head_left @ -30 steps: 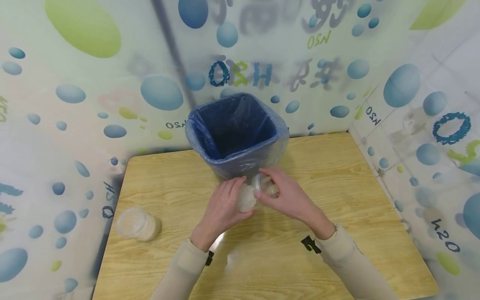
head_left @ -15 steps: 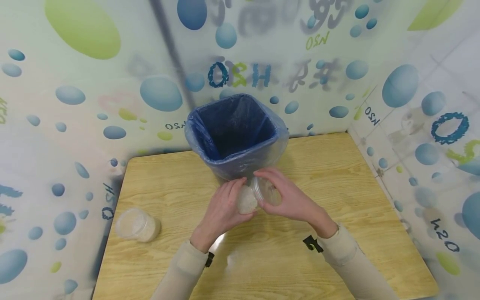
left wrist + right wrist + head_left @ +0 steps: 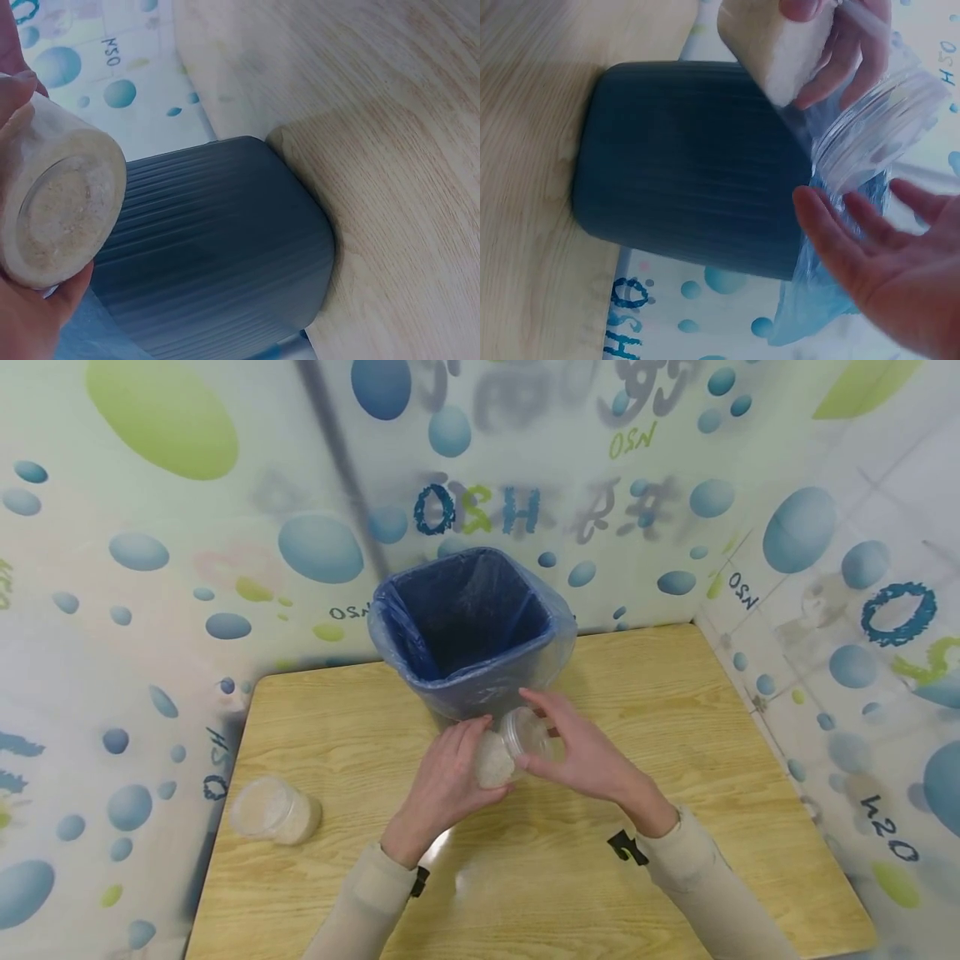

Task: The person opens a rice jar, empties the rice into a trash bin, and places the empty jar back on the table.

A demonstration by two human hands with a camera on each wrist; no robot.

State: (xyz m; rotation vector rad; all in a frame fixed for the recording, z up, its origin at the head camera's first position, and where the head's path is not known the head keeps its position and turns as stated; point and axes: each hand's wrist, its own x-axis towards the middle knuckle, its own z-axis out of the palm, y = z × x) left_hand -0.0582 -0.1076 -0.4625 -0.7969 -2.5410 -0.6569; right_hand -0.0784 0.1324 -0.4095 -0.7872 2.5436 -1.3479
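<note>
My left hand (image 3: 441,770) grips a clear jar (image 3: 493,762) partly filled with a whitish, grainy material, holding it tilted above the table in front of the bin. The jar's base (image 3: 67,206) faces the left wrist camera. A clear ribbed lid (image 3: 877,124) sits at the jar's mouth, pointing rightward. Around that lid, the fingers of my right hand (image 3: 588,752) are spread; in the right wrist view they appear loose beside its rim, with a gap to most of it. Whether a fingertip touches the lid is hard to tell.
A dark ribbed bin (image 3: 225,240) with a blue bag liner (image 3: 487,672) stands at the back of the wooden table (image 3: 637,877), against the patterned wall. A second clear jar (image 3: 277,812) of pale material stands at the left.
My right hand turned at the lid, its fingers closing round it half a second ago and now spread wider. The left hand and jar have stayed nearly still.
</note>
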